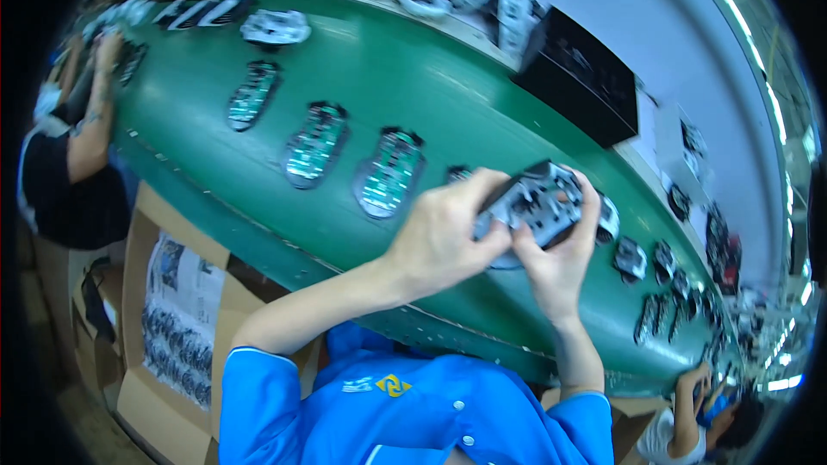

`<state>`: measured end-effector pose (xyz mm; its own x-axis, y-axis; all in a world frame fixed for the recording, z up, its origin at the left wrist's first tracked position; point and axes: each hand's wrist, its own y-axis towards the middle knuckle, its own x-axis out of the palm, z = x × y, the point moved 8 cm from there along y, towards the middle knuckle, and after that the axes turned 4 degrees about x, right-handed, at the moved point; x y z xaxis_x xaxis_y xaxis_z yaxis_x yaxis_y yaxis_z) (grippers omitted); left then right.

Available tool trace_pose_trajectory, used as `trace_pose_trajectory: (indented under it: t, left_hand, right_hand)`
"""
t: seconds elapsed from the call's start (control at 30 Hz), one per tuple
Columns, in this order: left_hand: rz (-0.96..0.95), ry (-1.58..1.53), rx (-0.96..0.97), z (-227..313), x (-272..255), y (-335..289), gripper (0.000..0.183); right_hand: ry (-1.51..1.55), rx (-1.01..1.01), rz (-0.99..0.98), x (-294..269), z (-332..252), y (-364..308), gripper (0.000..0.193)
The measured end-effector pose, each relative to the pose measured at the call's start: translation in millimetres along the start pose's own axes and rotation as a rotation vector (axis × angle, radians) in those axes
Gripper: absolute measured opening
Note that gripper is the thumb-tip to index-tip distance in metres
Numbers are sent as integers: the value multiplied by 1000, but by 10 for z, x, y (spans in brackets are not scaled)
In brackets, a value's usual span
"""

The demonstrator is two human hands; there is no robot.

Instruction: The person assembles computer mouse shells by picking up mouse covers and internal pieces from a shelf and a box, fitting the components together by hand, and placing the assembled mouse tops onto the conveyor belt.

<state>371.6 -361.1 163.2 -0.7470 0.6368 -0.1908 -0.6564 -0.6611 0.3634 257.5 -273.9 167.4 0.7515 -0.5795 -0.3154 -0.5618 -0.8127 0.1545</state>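
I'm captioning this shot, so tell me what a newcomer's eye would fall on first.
Probably the pale grey shell held between the left hand and the right hand, just right of centre. Next would come the green work surface sweeping across the picture, with three green circuit boards lying left of the hands. The bright blue shirt fills the lower middle.

No wording is legible — a yellow diamond emblem (394, 386) and blurred pale lettering (357, 385) mark the blue shirt (422, 413), lower centre.
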Motion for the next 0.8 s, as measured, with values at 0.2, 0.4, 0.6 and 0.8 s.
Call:
trace_pose_trajectory:
  t: [0.2,0.4,0.6,0.8]
  left_hand:
    - [-94,-83,-345,-296,-1283,343,49]
    - [376,922,-466,-1128,-3371,438,51]
    - [123,932,-858,-1900,-3795,656,77]
    - [143,575,-680,-2285,-3220,1223,50]
  right_hand:
    - [-1018,-264,67,-450,-47,579,63]
    - [-1353,-440,-239,-168,321,-120,57]
    - [-542,107,-678,-409,-100,787,24]
    - [-1213,-175,-153,-1374,618,2788,20]
